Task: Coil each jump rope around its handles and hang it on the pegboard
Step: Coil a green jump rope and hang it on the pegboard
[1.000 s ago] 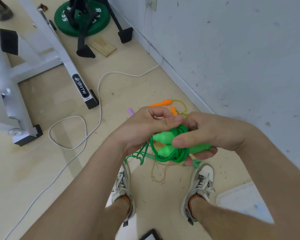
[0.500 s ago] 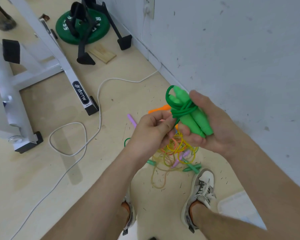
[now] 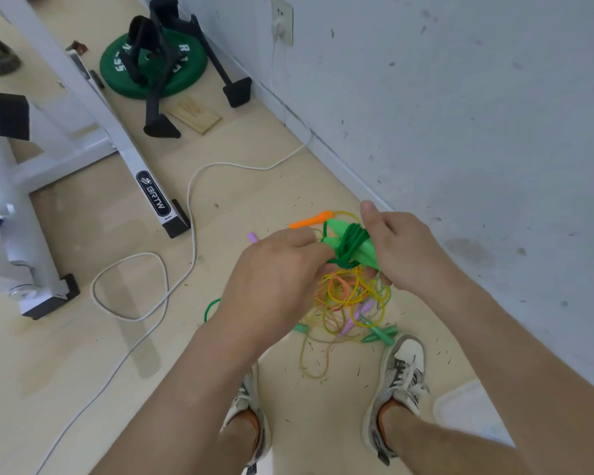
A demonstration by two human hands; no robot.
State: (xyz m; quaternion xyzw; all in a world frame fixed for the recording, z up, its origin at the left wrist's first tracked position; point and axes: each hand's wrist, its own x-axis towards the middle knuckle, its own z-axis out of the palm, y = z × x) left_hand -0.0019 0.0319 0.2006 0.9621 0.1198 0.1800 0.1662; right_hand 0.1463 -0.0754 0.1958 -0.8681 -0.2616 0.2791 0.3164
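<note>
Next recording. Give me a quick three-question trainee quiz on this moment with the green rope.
1. True or false: the green jump rope dangles uncoiled to the floor.
2. Which holds it? A) the left hand alone B) the right hand alone C) both
3. What lies just ahead of the shoes?
Key: 1. False; its cord is wrapped round its handles. 2. C. 3. A tangle of loose ropes.
</note>
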